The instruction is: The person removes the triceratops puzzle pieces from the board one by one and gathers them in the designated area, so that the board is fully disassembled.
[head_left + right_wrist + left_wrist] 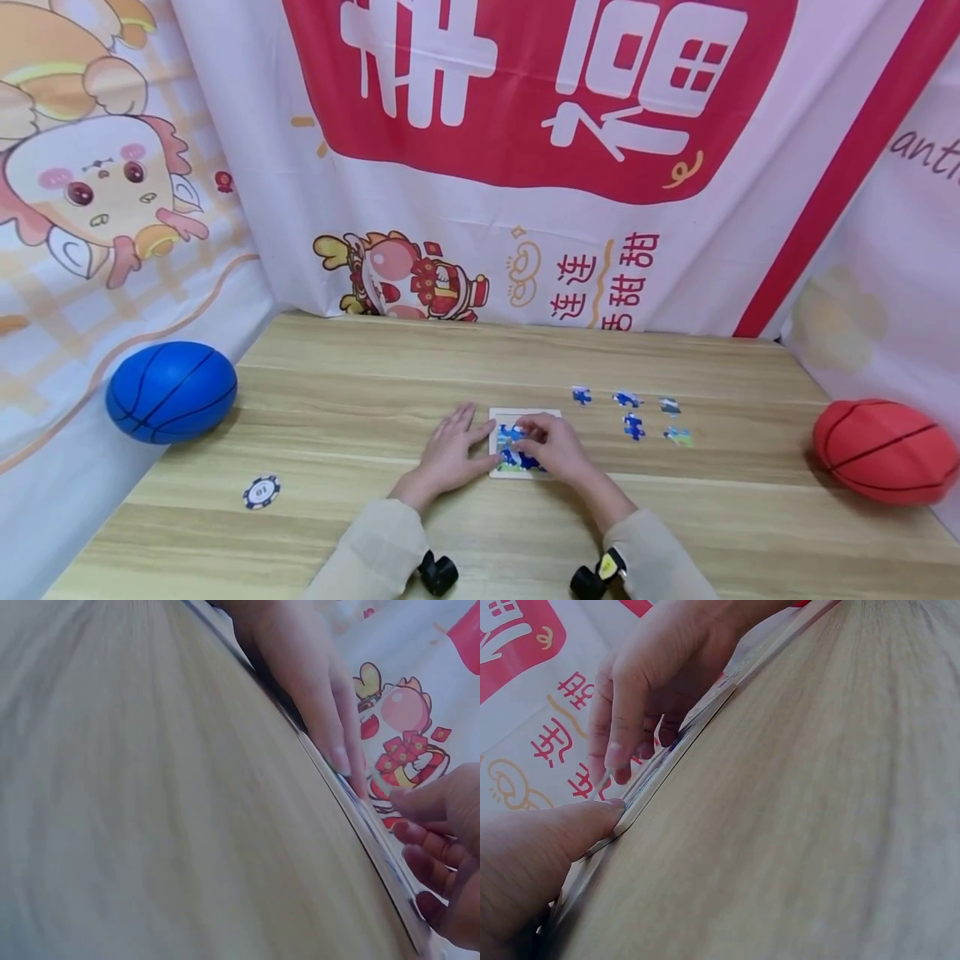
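A small jigsaw tray (pixel 504 412) with a pale border lies in the middle of the table, partly filled with blue and green pieces. My left hand (pixel 452 452) rests along its left side, fingers extended on the table and thumb on the tray's lower left border. Over the tray is my right hand (pixel 558 448), its fingers curled. In the left wrist view its thumb and forefinger pinch a thin puzzle piece (pixel 602 784) seen edge-on just above the tray. The picture on that piece is hidden.
Loose puzzle pieces lie right of the tray, among them a blue piece (pixel 633 426) and a greenish one (pixel 678 436). A blue ball (pixel 172 392) sits far left, a red ball (pixel 887 451) far right. A round chip (pixel 262 492) lies front left.
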A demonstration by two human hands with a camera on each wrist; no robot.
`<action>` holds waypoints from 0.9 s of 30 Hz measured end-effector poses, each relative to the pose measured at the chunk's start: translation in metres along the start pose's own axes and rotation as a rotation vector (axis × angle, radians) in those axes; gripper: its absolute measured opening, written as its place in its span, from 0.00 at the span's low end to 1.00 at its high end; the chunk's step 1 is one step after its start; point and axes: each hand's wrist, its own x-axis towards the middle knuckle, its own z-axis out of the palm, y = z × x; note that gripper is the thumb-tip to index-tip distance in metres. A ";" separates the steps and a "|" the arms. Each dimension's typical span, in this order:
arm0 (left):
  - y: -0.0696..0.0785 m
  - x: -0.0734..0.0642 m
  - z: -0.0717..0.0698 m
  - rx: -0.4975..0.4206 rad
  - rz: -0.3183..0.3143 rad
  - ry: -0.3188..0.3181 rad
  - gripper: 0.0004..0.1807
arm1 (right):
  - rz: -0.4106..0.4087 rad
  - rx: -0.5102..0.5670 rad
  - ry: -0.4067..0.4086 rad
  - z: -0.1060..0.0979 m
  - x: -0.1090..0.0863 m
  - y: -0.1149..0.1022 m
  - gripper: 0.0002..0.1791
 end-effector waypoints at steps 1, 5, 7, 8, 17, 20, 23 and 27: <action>0.000 0.000 0.000 0.002 -0.003 -0.002 0.34 | 0.015 0.019 0.003 -0.002 0.000 0.000 0.14; 0.000 -0.001 0.000 0.000 -0.006 -0.008 0.34 | 0.068 0.070 0.037 -0.015 -0.002 0.003 0.15; 0.001 -0.002 0.000 -0.003 -0.006 -0.006 0.34 | 0.069 0.066 0.067 -0.023 -0.003 0.006 0.14; 0.001 -0.002 0.000 -0.005 -0.005 -0.006 0.34 | 0.059 0.054 0.081 -0.027 -0.003 0.009 0.14; 0.002 -0.001 0.000 -0.015 -0.011 -0.007 0.34 | 0.048 -0.027 0.123 -0.072 -0.007 0.034 0.15; 0.002 -0.001 -0.001 -0.015 -0.013 -0.007 0.34 | 0.029 -0.046 0.140 -0.084 -0.007 0.043 0.16; 0.002 -0.001 0.000 -0.014 -0.019 -0.012 0.34 | 0.047 -0.082 0.154 -0.092 -0.008 0.051 0.17; 0.001 -0.001 0.000 -0.011 -0.019 -0.015 0.34 | 0.069 -0.103 0.144 -0.098 -0.009 0.058 0.18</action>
